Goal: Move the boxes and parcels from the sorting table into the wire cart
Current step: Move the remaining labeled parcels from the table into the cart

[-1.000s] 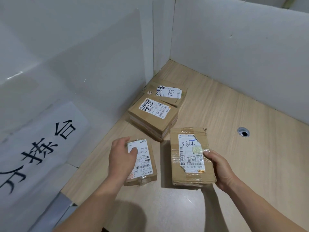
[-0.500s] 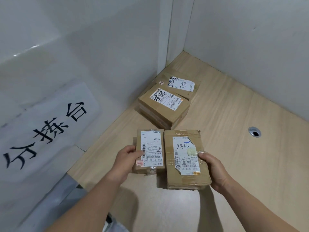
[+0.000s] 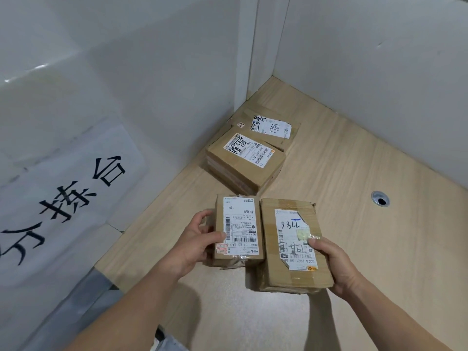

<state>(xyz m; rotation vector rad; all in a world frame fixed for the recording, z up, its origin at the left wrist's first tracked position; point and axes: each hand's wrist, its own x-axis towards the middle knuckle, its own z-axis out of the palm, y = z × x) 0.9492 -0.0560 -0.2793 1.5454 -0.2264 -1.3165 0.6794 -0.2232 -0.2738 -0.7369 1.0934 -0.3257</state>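
From the head camera, the left hand (image 3: pixel 196 243) grips a small taped parcel (image 3: pixel 238 230) by its left edge, thumb curled over the printed label and the other fingers wrapped under it, holding it clear of the wooden sorting table (image 3: pixel 367 224). The right hand (image 3: pixel 334 264) clamps a larger cardboard box (image 3: pixel 291 245) at its near right corner, thumb pressed on the torn white label (a handwritten number shows on it) and the remaining fingers hidden beneath. The two held packages sit side by side, edges just touching or nearly so, both nearer the camera than the stacked box (image 3: pixel 247 160), which lies on the table toward the corner of the white partition walls (image 3: pixel 379 84). Just behind that stacked box, tighter into the corner, lies a flat parcel (image 3: pixel 271 125) with a scribbled label. To the right of the stacked box, well apart, a round cable hole (image 3: pixel 380 198) is set in the tabletop. To its left, on the outer side of the partition, hangs a white sign (image 3: pixel 68 196) with large black characters.
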